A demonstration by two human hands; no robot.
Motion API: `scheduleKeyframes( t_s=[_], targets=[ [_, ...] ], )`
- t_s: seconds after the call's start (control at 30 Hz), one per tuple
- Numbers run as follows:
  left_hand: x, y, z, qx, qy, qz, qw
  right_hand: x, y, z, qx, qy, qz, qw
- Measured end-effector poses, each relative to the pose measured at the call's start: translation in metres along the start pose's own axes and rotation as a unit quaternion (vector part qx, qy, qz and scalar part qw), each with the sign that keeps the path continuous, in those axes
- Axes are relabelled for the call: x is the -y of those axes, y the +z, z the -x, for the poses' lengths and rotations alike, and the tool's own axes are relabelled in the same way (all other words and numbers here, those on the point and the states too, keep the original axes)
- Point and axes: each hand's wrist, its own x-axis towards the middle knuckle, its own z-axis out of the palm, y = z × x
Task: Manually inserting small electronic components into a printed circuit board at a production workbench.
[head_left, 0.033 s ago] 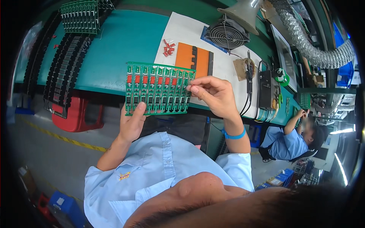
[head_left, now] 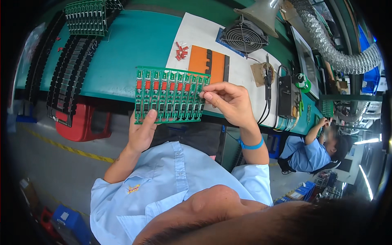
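Note:
A green circuit board panel (head_left: 170, 96), split into several narrow strips, is held up in front of me over the bench's near edge. My left hand (head_left: 143, 130) grips its lower left edge, thumb on the front and the other fingers mostly hidden behind. Red block-shaped components (head_left: 163, 85) sit in a row across its upper part; the rightmost strips show no red. At the panel's upper right edge, my right hand (head_left: 230, 102) has thumb and forefinger pinched together. Whatever lies between those fingertips is too small to make out.
Loose red components (head_left: 181, 52) lie on a white sheet beside an orange plate (head_left: 200, 61). Behind are a fan (head_left: 245, 37) and a soldering iron (head_left: 268, 81). Black racks (head_left: 75, 65) and another board panel (head_left: 85, 18) stand left. A co-worker (head_left: 312, 149) sits at right.

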Motion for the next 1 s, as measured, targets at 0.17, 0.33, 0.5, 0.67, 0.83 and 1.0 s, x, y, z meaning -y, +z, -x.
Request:
scheduleKeyframes(
  t_s=[0.17,0.33,0.5,0.67,0.83,1.0],
  targets=[
    [0.0021,-0.0047,-0.0006,0.018,0.011,0.000,1.000,-0.0032,0.0055,-0.0060,0.002,-0.013,-0.003,1.000],
    [0.0042,-0.0088,0.0003,0.027,0.015,-0.010,0.999,-0.0033,0.0076,-0.0081,0.008,-0.026,0.016,1.000],
    [0.0043,-0.0072,0.0007,0.028,0.021,-0.004,0.999,0.0010,0.0093,-0.0076,0.016,-0.017,0.027,0.999],
    [0.0007,-0.0024,0.0004,0.015,0.013,-0.009,1.000,-0.0012,0.0095,-0.0080,0.003,-0.043,0.057,0.997],
    [0.0011,-0.0026,0.0004,0.025,0.018,-0.024,0.999,-0.0017,0.0080,-0.0068,-0.002,-0.041,0.078,0.996],
    [0.0025,-0.0060,0.0013,0.029,0.014,-0.026,0.999,-0.0040,0.0100,-0.0067,-0.019,-0.053,0.075,0.996]
  ],
)
